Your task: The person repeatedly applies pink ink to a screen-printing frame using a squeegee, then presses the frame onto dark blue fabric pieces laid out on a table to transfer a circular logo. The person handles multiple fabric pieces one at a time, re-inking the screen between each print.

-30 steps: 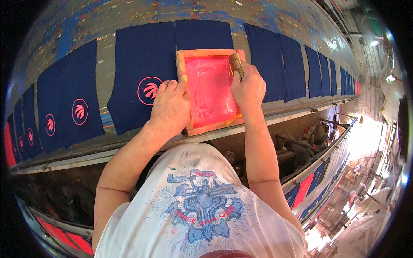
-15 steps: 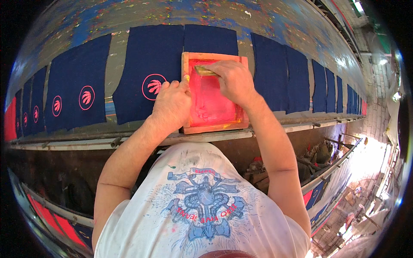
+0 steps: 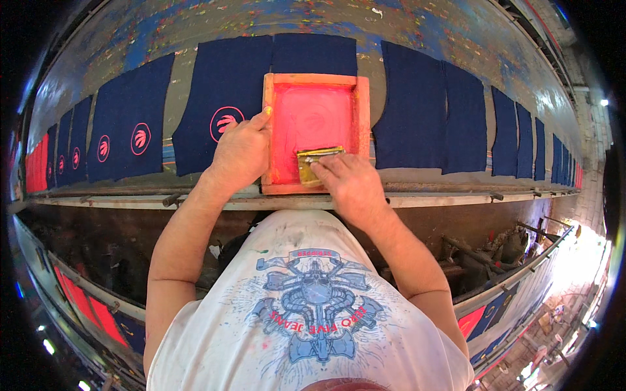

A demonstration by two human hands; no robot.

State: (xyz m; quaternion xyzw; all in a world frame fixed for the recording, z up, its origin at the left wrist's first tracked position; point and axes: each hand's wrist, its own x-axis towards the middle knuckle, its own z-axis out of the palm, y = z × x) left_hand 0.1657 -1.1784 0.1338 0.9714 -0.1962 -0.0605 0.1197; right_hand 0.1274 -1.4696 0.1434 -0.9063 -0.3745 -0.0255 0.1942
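A wooden-framed printing screen with pink ink on its mesh lies over a dark blue fabric piece. My right hand is closed on a squeegee, a short ink-stained blade resting near the mesh's near end. On the frame's left side, my left hand presses with its fingertips; the thumb is partly hidden. Just left of that hand, a pink round emblem shows on another dark blue fabric piece, partly covered by my fingers.
More dark blue fabric pieces with pink emblems lie to the left along the long, paint-spotted table. Plain dark blue pieces lie to the right. A pale rail runs along the table's near edge, and a second table with red pieces stands behind me.
My right hand has drawn the squeegee from the far end of the screen to the near end. My left hand stays at the frame's left side.
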